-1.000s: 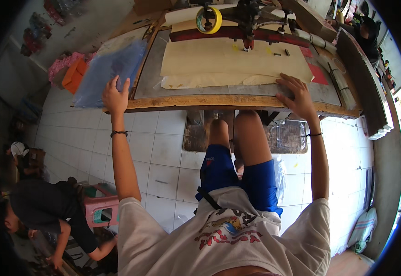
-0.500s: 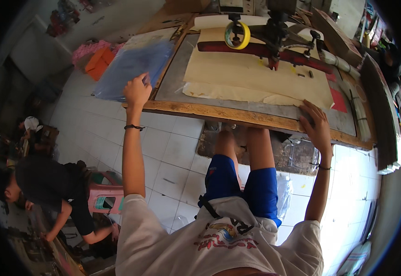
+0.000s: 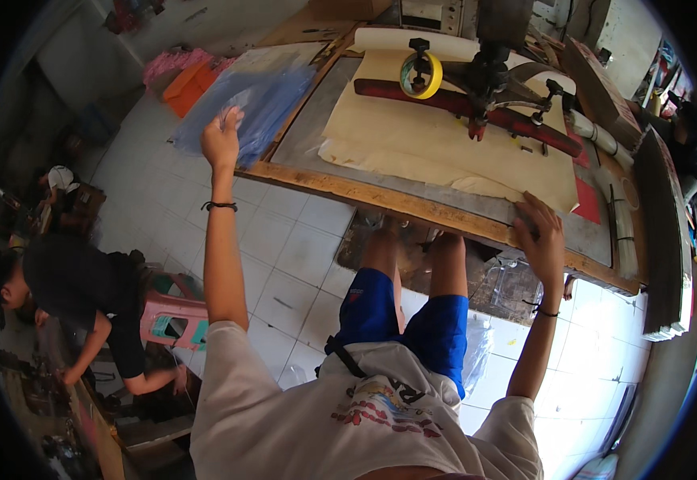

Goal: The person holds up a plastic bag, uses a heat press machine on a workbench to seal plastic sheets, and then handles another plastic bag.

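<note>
My left hand (image 3: 222, 142) is raised at the left, over the near side of a stack of bluish clear plastic sheets (image 3: 280, 92). Its fingers are closed in a pinch on a thin clear plastic sheet (image 3: 241, 99), whose edge shows by the fingertips. On the front edge of the worktable (image 3: 348, 189) rests my right hand (image 3: 542, 240), fingers apart and holding nothing. Just beyond it lies a large tan paper sheet (image 3: 412, 132). Over that sheet stands a machine head with a red bar (image 3: 544, 132) and a roll of yellow tape (image 3: 422, 76) hung on it.
An orange box (image 3: 188, 90) sits beyond the plastic stack. At the right stand long cardboard pieces (image 3: 664, 232) and a bundle of clear tubing or film (image 3: 622, 232). A person in black (image 3: 84, 296) bends over work at lower left, by a pink stool (image 3: 174, 314).
My left hand has shifted left, and the clear plastic at its fingertips now shows more. My right hand stays at the table edge. The whole view has turned slightly.
</note>
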A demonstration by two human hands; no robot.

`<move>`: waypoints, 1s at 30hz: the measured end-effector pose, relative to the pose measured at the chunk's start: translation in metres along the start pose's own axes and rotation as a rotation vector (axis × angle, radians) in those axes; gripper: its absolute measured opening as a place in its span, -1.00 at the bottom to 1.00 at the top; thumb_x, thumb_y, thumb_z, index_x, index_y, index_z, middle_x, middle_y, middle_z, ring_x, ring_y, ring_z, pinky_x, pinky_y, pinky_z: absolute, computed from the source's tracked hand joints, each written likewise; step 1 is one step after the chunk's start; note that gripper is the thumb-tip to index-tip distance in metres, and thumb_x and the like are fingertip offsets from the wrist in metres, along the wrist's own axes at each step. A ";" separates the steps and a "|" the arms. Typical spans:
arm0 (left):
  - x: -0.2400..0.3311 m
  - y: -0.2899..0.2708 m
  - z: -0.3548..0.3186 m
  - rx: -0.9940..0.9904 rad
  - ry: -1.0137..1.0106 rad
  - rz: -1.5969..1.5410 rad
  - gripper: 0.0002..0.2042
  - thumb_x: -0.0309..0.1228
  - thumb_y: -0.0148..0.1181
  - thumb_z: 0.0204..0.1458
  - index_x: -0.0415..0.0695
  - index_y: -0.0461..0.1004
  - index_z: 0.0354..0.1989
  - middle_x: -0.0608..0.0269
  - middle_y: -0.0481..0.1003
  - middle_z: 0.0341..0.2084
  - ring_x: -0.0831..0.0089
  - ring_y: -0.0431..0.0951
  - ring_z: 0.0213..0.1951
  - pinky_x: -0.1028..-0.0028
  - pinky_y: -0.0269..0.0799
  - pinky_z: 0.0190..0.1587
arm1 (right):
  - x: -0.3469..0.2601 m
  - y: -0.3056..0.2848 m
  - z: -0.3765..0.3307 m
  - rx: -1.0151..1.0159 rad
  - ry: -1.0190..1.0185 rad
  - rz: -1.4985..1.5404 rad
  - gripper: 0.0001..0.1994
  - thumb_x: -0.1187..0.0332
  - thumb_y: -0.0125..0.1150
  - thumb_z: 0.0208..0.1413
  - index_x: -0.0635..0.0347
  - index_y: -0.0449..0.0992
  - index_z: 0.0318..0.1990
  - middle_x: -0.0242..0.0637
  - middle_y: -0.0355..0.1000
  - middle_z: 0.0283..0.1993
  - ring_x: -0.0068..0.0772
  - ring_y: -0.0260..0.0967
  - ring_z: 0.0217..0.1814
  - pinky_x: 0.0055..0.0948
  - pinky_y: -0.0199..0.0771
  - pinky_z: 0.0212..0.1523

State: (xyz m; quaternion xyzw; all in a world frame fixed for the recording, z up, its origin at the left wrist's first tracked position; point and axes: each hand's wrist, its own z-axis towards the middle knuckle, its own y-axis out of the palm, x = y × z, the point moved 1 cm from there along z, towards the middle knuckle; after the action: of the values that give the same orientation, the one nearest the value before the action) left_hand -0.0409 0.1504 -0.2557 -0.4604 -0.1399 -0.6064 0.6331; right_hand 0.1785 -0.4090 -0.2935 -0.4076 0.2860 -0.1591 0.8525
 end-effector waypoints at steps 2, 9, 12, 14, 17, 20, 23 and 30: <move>0.015 0.005 -0.014 0.081 0.021 -0.187 -0.75 -0.37 0.13 0.25 -0.29 0.60 -0.08 0.12 0.67 -0.18 0.49 0.64 -0.15 0.46 0.50 -0.04 | 0.004 -0.001 -0.003 0.000 -0.010 -0.008 -0.73 0.30 0.26 0.14 0.14 0.61 -0.03 -0.19 0.46 0.22 -0.08 0.38 0.23 -0.16 0.25 0.26; 0.088 -0.009 -0.123 -0.131 0.385 -0.064 -0.82 -0.47 0.22 0.15 -0.19 0.63 -0.12 0.13 0.66 -0.18 0.31 0.66 -0.13 0.39 0.52 -0.03 | -0.010 -0.001 0.002 0.032 -0.020 0.000 -0.73 0.35 0.25 0.15 0.18 0.57 0.00 -0.18 0.51 0.11 -0.07 0.39 0.21 -0.18 0.31 0.22; 0.071 -0.014 -0.152 -0.335 0.461 -0.024 -0.79 -0.48 0.28 0.09 -0.14 0.62 -0.09 0.15 0.63 -0.11 0.23 0.62 -0.04 0.32 0.48 0.05 | -0.015 0.003 0.009 0.076 0.104 0.354 -0.74 0.39 0.24 0.16 0.18 0.56 0.00 -0.15 0.52 0.07 -0.05 0.39 0.22 -0.21 0.39 0.16; 0.063 -0.016 -0.164 -0.409 0.499 0.026 -0.77 -0.46 0.31 0.06 -0.11 0.62 -0.08 0.15 0.62 -0.07 0.19 0.60 0.02 0.27 0.45 0.11 | -0.034 0.000 0.022 0.043 0.009 0.314 -0.73 0.40 0.24 0.16 0.19 0.56 0.01 -0.15 0.51 0.08 -0.03 0.38 0.22 -0.22 0.42 0.15; 0.062 -0.019 -0.177 -0.497 0.524 0.143 -0.69 -0.37 0.37 0.03 -0.12 0.59 -0.03 0.13 0.60 -0.02 0.14 0.54 0.10 0.17 0.33 0.25 | -0.073 0.008 0.047 -0.072 -0.199 0.275 -0.71 0.39 0.25 0.15 0.20 0.55 0.04 -0.13 0.47 0.14 -0.02 0.37 0.24 -0.21 0.43 0.17; 0.067 -0.020 -0.188 -0.499 0.439 0.102 -0.58 -0.42 0.43 -0.06 -0.16 0.56 0.03 0.08 0.59 -0.01 0.05 0.50 0.13 0.21 0.36 0.23 | -0.109 0.038 0.082 -0.225 -0.490 0.281 -0.64 0.30 0.31 0.11 0.16 0.55 0.06 -0.10 0.37 0.26 -0.02 0.32 0.29 -0.15 0.36 0.26; 0.066 -0.010 -0.193 -0.494 0.341 0.085 -0.53 -0.27 0.45 -0.05 -0.18 0.54 0.04 0.11 0.56 0.04 0.11 0.49 0.16 0.10 0.23 0.34 | -0.109 0.090 0.107 -0.143 -0.647 0.223 -0.61 0.22 0.34 0.08 0.10 0.57 0.06 -0.07 0.35 0.28 -0.03 0.29 0.32 -0.13 0.33 0.27; 0.054 -0.009 -0.199 -0.554 0.323 0.153 -0.74 -0.46 0.27 0.10 -0.19 0.58 -0.02 0.11 0.52 0.10 0.11 0.51 0.16 0.25 0.42 0.16 | -0.097 0.111 0.108 -0.254 -0.549 0.313 -0.65 0.19 0.39 0.02 0.19 0.64 -0.07 -0.06 0.49 0.13 -0.03 0.41 0.16 -0.17 0.40 0.17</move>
State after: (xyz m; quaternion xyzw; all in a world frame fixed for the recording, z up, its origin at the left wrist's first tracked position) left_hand -0.1125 -0.0325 -0.3186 -0.5219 0.1675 -0.6374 0.5416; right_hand 0.1738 -0.2262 -0.2917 -0.4893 0.1225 0.1265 0.8541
